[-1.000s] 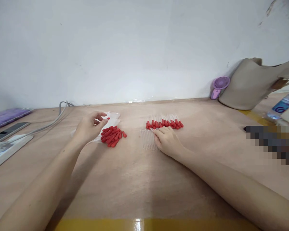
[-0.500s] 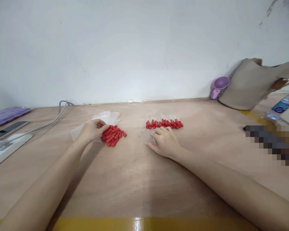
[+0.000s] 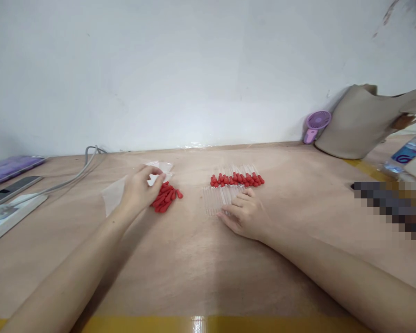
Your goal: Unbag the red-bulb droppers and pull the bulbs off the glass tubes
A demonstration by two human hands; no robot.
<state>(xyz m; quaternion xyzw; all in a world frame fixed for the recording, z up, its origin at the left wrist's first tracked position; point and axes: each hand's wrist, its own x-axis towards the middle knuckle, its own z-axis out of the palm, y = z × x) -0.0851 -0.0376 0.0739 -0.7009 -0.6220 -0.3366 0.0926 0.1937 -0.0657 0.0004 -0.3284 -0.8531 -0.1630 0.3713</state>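
My left hand [image 3: 142, 187] is over the left edge of a pile of red rubber dropper bulbs [image 3: 167, 199]. Its thumb and forefinger come together in a pinch, and whatever is between them is hidden. My right hand [image 3: 246, 212] rests at the right part of a row of clear thin tubes [image 3: 213, 201] laid side by side. Its fingers are curled, thumb and forefinger close together at the tubes; what they grip is not visible. Just behind lie several clear droppers fitted with red bulbs [image 3: 237, 179], tubes pointing to the wall.
Clear plastic bags [image 3: 114, 194] lie beneath and behind my left hand. Along the left are a grey cable [image 3: 79, 173], a power strip [image 3: 24, 210] and a phone-like slab [image 3: 17, 187]. A purple fan [image 3: 318, 121], beige bag [image 3: 357, 122] and bottle [image 3: 411, 148] stand right.
My left hand has shifted slightly right and upward over the bulbs. My right hand has slid right and nearer to me, its fingers more curled, uncovering more of the tubes.
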